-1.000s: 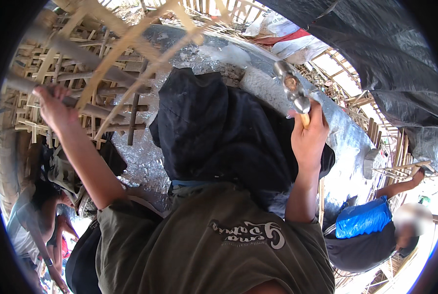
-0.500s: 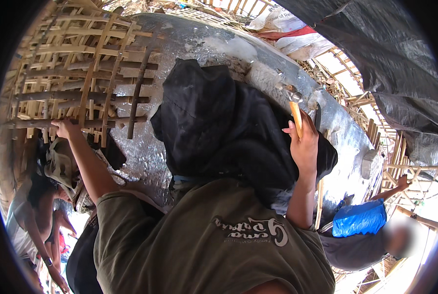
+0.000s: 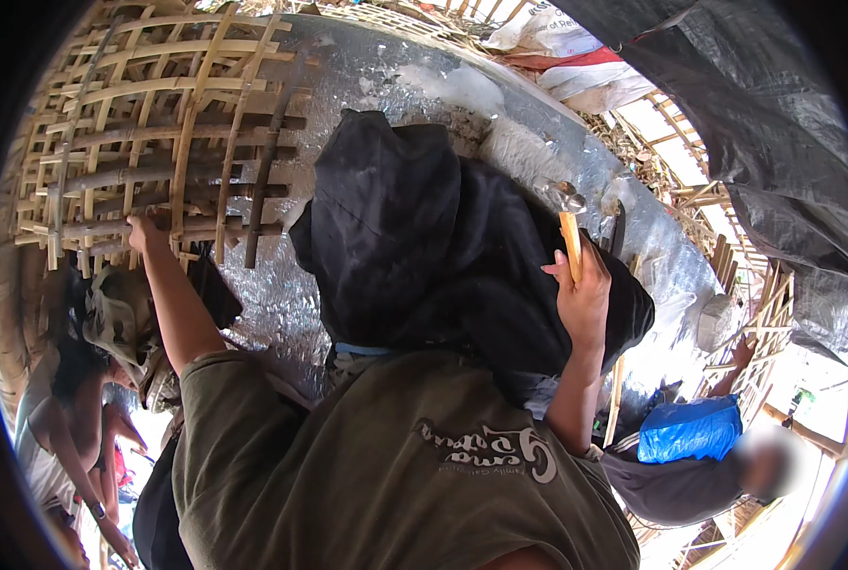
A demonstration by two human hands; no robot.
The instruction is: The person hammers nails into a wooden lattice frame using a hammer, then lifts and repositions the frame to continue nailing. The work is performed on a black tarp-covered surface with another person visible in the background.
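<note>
My left hand (image 3: 149, 230) is closed around the lower edge of a woven bamboo lattice panel (image 3: 125, 138), its arm stretched out to the left. In my right hand (image 3: 585, 290) is a hammer (image 3: 572, 242), held upright by its light wooden handle with the metal head on top. The fingers wrap the lower part of the handle, and one finger sticks out to the left. Black cloth (image 3: 414, 237) covers my legs between the two arms. The hammer's head is above a grey, shiny sheet (image 3: 282, 290) and does not visibly touch anything.
To the right, a person in dark clothing (image 3: 666, 480) has a blue plastic bundle (image 3: 692, 427) beside them. Another person (image 3: 73, 418) is at the lower left. A black tarp (image 3: 728, 104) hangs at upper right. White sacks (image 3: 566, 57) and bamboo strips lie along the far edge.
My left hand has shifted right and a little farther away along the lattice's edge, and the lattice looks slightly shifted. My right hand with the hammer has dropped slightly nearer me.
</note>
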